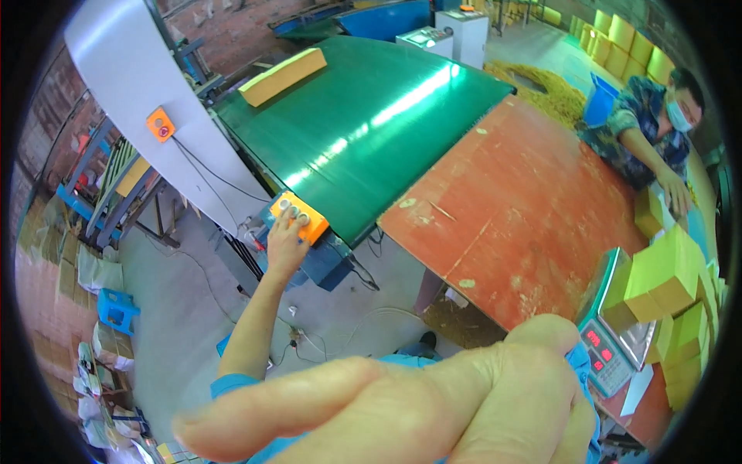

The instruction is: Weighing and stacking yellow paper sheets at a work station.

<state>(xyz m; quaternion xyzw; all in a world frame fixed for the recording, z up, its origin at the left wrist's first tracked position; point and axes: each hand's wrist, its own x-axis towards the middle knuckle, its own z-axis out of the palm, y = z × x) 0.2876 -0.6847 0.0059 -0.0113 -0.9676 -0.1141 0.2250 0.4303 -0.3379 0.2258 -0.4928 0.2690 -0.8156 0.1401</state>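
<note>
My left hand [287,246] reaches forward to an orange control box [311,222] with round buttons. Its fingers lie over the buttons, slightly apart, and hold nothing. The box sits at the near left corner of a green conveyor belt [332,127]. Raised close to the camera, my right hand [433,402] looms large across the lower middle. One finger stretches left and others are bent; nothing shows in its grasp, though part of it is cut off by the lower edge. On the belt's far left lies a long yellow block [283,77], apart from both hands.
A worn red tabletop [525,209] adjoins the belt. At right stand a digital scale [607,348] and stacked yellow blocks [665,271]; a masked co-worker [649,131] reaches toward them. Cables [309,340] cross the floor. A pale machine panel [147,85] with an orange button box [161,124] rises at left.
</note>
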